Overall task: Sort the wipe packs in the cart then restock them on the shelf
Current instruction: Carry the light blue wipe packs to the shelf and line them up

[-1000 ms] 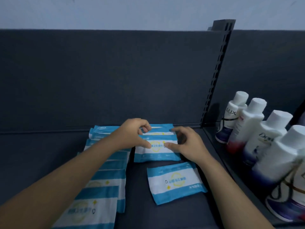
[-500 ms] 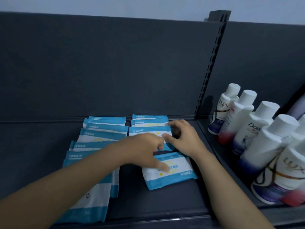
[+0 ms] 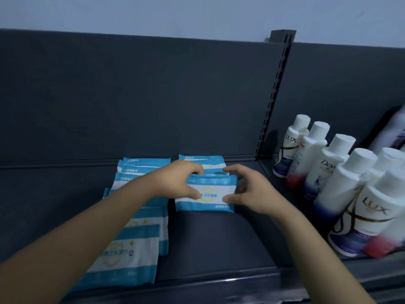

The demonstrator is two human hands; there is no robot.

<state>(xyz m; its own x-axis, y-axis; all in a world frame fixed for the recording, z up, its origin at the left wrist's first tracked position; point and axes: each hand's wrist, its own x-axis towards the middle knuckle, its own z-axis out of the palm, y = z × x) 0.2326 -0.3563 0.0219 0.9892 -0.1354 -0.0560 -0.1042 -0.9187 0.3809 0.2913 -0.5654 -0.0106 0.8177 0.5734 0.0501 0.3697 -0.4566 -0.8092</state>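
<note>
Now pack [image 3: 207,195] between left hand [image 3: 175,182], right hand [image 3: 252,191]

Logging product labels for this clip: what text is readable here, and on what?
"LUX": rearmost white bottle.
"LUX": front white bottle.
"Dov", rest hidden: third white bottle.
Print on the held wipe pack: too blurred to read.
Print on the left row of packs: also blurred.

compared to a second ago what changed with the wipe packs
The loose front wipe pack moved back against the right stack; both the left hand and right hand, earlier on the stack, now grip its ends. The left row of packs and the bottles stayed put.
</note>
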